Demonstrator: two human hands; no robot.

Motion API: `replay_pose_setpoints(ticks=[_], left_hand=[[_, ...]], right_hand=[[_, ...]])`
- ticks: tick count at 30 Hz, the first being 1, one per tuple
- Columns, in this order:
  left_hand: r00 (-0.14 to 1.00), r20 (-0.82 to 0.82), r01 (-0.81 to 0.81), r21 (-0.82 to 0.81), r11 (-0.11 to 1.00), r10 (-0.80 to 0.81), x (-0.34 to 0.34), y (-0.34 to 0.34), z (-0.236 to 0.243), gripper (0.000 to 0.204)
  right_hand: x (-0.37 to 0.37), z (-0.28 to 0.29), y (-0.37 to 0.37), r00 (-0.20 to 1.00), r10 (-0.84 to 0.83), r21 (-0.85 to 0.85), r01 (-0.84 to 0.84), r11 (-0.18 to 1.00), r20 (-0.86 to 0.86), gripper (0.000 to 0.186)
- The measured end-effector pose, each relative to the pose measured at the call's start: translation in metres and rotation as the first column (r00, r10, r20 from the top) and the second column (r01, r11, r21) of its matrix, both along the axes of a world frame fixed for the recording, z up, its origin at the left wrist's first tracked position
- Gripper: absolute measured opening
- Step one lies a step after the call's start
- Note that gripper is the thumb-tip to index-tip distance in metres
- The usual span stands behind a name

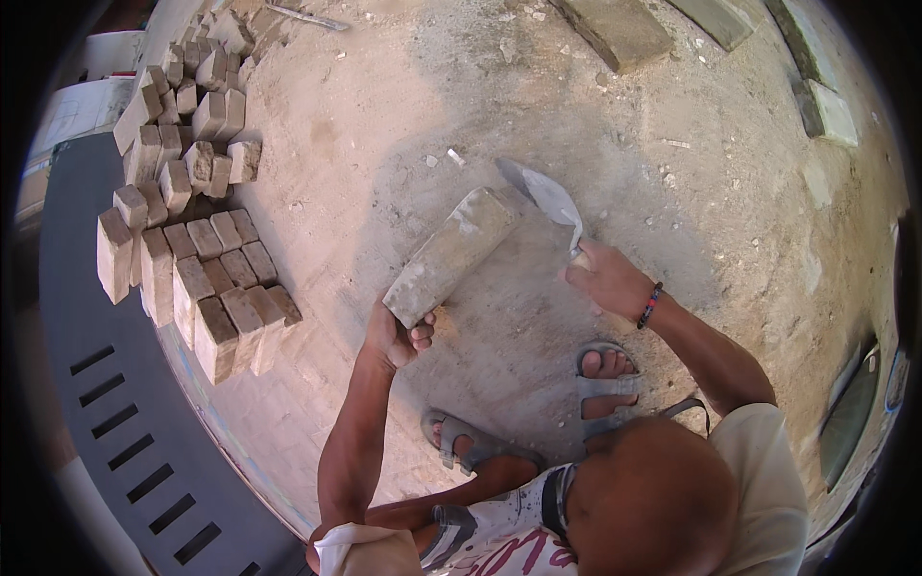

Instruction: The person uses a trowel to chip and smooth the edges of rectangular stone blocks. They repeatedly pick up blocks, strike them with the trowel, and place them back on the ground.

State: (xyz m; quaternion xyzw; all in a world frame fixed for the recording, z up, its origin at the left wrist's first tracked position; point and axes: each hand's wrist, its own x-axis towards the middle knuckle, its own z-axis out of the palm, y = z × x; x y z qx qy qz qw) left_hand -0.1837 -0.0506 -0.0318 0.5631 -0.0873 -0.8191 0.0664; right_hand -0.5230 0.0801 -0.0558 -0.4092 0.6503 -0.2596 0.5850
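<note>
In my left hand [396, 336] is the near end of a long grey-brown brick [451, 254], the fingers wrapped round its lower end. The brick slants up and to the right, its broad face toward me, with pale mortar smears on it. My right hand [615, 278] is closed round the handle of a trowel [547, 192]. The trowel's pointed metal blade reaches up and left, its tip close to the far end of the brick. Most of the trowel's handle is hidden by my fingers.
Stacked bricks [216, 278] stand at the left, with a looser pile [192, 125] behind them. Beyond runs a dark slotted panel [144, 384]. Slabs [615, 34] lie at the far right, and a pale block [826, 113] too. My sandalled feet [605, 374] rest on dusty ground.
</note>
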Motion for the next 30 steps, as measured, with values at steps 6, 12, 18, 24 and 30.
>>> replay_pose_setpoints(ticks=[6,12,18,24,30], left_hand=[[0.723,0.689,0.536,-0.51,0.673,-0.054,-0.017,-0.015,0.022,0.075],[0.143,0.986,0.954,-0.16,-0.252,-0.084,-0.094,0.002,0.037,0.091],[0.697,0.596,0.705,-0.471,0.53,-0.398,-0.065,-0.016,0.071,0.089],[0.702,0.688,0.637,-0.491,0.594,-0.184,0.011,0.002,0.139,0.082],[0.152,0.987,0.977,-0.158,0.146,0.052,0.102,0.024,0.209,0.079]], right_hand=[[0.006,-0.002,0.011,0.999,0.028,-0.102,-0.024,0.995,0.035,0.046],[-0.012,0.023,-0.001,0.995,-0.08,0.001,0.08,0.997,0.064,0.044],[-0.014,0.015,0.023,0.976,-0.214,-0.185,0.216,0.959,0.03,0.019],[0.003,0.006,0.05,0.948,-0.259,0.056,0.253,0.966,0.187,0.013],[0.037,0.014,0.052,0.997,-0.051,-0.022,0.052,0.998,0.053,0.018]])
